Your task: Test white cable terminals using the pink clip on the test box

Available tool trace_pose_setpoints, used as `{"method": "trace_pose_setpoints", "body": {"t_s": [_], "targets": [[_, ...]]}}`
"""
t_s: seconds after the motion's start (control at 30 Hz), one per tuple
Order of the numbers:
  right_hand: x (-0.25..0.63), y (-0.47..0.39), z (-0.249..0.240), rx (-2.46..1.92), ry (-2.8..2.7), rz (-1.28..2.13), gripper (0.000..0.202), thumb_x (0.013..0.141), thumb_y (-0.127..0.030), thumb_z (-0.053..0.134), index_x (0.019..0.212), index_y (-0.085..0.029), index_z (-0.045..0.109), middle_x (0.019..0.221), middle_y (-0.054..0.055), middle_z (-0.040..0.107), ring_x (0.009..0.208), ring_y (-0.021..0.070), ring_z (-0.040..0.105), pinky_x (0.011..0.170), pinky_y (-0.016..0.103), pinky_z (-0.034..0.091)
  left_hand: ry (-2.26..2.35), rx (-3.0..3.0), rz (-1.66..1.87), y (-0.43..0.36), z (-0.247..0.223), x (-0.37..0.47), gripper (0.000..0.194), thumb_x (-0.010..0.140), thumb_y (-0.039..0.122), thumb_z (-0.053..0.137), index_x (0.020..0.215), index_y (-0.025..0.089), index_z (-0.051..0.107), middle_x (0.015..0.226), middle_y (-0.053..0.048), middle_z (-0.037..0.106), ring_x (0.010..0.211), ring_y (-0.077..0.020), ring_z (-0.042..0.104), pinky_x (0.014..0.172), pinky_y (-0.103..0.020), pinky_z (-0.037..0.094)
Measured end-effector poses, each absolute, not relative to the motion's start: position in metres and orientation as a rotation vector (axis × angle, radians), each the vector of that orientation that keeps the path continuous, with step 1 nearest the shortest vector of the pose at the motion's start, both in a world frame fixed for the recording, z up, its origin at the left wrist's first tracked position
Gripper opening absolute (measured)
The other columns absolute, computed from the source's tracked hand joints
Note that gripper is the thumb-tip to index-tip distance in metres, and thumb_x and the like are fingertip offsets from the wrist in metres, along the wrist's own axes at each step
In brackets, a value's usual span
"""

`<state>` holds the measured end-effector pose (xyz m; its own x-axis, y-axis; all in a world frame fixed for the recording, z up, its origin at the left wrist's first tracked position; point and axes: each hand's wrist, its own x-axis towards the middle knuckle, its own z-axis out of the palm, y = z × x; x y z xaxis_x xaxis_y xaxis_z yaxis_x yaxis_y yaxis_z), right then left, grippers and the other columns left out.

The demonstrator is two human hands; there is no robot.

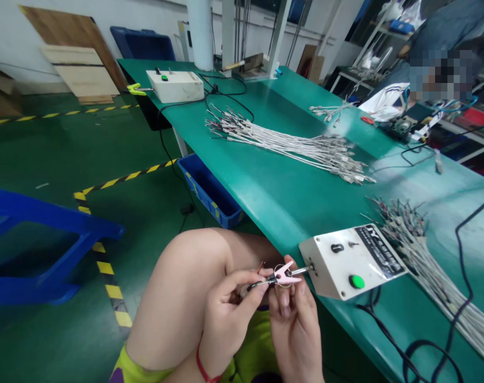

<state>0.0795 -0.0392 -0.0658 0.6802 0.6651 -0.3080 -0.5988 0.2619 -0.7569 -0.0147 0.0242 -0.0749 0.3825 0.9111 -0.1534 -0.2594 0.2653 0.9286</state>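
A pink clip (285, 274) sits at the end of the metal shaft that sticks out of a white control box (356, 260) with a green button. My left hand (236, 303) is closed on a dark cable whose thin wire ends reach the clip; a short red wire end stands up above the fingers. Just right of it, my right hand (295, 314) has its fingers bent around the underside of the clip, touching it. Whether those fingertips also hold a wire is too small to tell.
Bundles of white cables lie on the green table (261, 197), one mid-table (290, 143), one at right (437, 276). A second white box (176, 86) stands at the far end. Below are a blue bin (210, 186) and blue stool (38, 239). A person (445, 42) is across the table.
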Motion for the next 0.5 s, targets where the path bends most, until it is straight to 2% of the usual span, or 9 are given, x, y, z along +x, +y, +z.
{"method": "trace_pose_setpoints", "body": {"t_s": [0.07,0.13,0.17,0.23,0.33,0.5], "targets": [[0.078,-0.049,-0.067,-1.102,-0.134,0.828,0.03,0.099,-0.05,0.07,0.106,-0.023,0.078,0.062,-0.004,0.052,0.051,0.0089,0.035,0.05,0.024,0.036,0.836,1.015,0.923,0.024,-0.076,-0.015,0.002,0.089,0.022,0.083,0.088,0.022,0.083,0.102,-0.007,0.087,0.094,-0.0248,0.082,0.082,-0.027,0.066],[0.075,-0.06,-0.068,-1.334,-0.212,0.596,0.03,0.092,-0.049,0.079,0.101,-0.021,0.079,0.063,0.0,0.062,0.048,0.011,0.044,0.046,0.026,0.037,0.847,1.037,0.928,0.024,-0.077,-0.016,0.002,0.09,0.021,0.082,0.089,0.022,0.084,0.104,-0.007,0.087,0.098,-0.0253,0.082,0.085,-0.029,0.066],[0.074,-0.065,-0.067,-1.46,-0.26,0.394,0.029,0.088,-0.045,0.085,0.102,-0.021,0.08,0.066,0.002,0.067,0.051,0.0135,0.052,0.048,0.028,0.041,0.845,1.037,0.929,0.025,-0.077,-0.016,0.003,0.091,0.021,0.082,0.09,0.022,0.084,0.105,-0.007,0.087,0.1,-0.0258,0.082,0.088,-0.03,0.065],[0.073,-0.07,-0.06,-1.634,-0.357,-0.005,0.04,0.082,-0.035,0.091,0.119,-0.021,0.08,0.075,0.003,0.072,0.061,0.0171,0.061,0.056,0.03,0.048,0.834,1.024,0.924,0.025,-0.077,-0.015,0.003,0.092,0.021,0.082,0.091,0.023,0.084,0.106,-0.006,0.087,0.105,-0.027,0.081,0.095,-0.033,0.065],[0.08,-0.068,-0.043,-1.76,-0.424,-0.275,0.06,0.089,-0.036,0.085,0.144,-0.019,0.068,0.079,0.002,0.07,0.065,0.0165,0.06,0.063,0.03,0.048,0.828,1.001,0.919,0.025,-0.077,-0.014,0.004,0.092,0.022,0.081,0.09,0.023,0.084,0.111,-0.007,0.087,0.108,-0.0276,0.081,0.099,-0.035,0.065],[0.095,-0.058,-0.026,-1.886,-0.377,-0.369,0.053,0.091,-0.043,0.083,0.135,-0.015,0.075,0.082,0.004,0.07,0.067,0.0158,0.059,0.067,0.03,0.049,0.849,0.95,0.946,0.024,-0.078,-0.013,0.004,0.091,0.022,0.082,0.088,0.021,0.083,0.116,-0.009,0.086,0.11,-0.029,0.081,0.098,-0.035,0.066]]}}
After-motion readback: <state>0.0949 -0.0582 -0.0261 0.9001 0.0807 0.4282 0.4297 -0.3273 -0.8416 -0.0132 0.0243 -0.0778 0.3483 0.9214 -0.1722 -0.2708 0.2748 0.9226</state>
